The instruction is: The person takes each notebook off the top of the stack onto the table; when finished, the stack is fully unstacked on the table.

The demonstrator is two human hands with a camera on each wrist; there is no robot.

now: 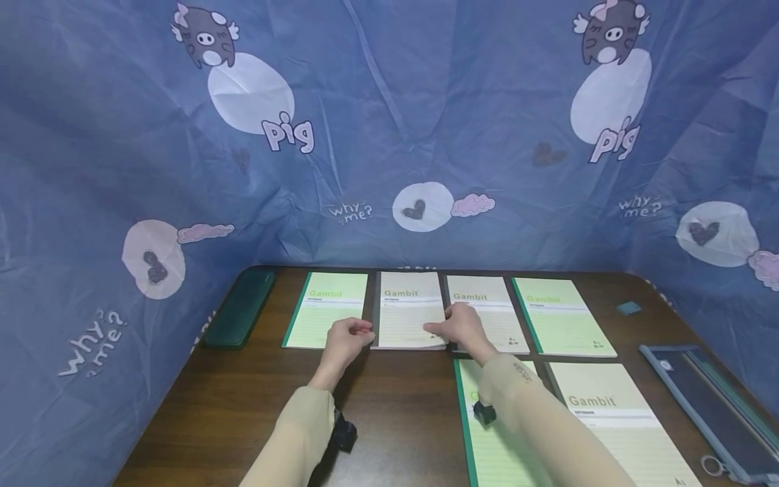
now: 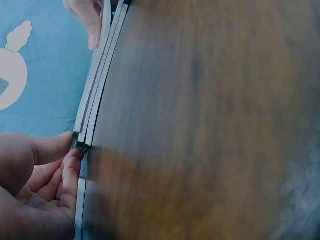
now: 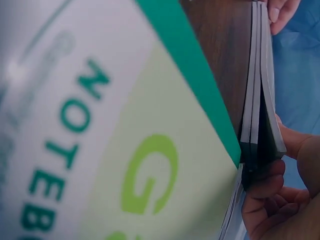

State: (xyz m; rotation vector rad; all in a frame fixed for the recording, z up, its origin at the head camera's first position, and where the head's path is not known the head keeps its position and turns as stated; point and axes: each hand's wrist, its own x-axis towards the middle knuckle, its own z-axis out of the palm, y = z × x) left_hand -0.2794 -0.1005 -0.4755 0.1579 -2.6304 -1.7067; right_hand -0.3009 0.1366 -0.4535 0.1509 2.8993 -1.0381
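A: Your left hand [image 1: 343, 340] pinches the left edge of the small stack of notebooks [image 1: 409, 311] second in the back row, and your right hand [image 1: 464, 326] grips the stack's right edge near its front corner.

B: The stack sits flat on the desk [image 1: 389, 399]?

A: Flat in the head view, between the single notebook on its left [image 1: 325, 310] and the one on its right [image 1: 487, 304]. The wrist views show about three books' edges lying together, your fingers [image 2: 70, 175] curled at one corner and your other fingers [image 3: 265, 195] at the far one.

B: How should I handle it?

A: I'd judge it best to square the edges with both hands at once, pressing evenly inward (thin covers slide easily), and keep the stack clear of its neighbours.

B: Any containers about?

A: A dark green case [image 1: 239, 308] lies closed at the desk's back left; what's inside can't be seen. At the right edge lies a long blue-grey case or tray [image 1: 712, 406], and I can't tell what it holds. A small ring [image 1: 711, 465] lies beside its front end.
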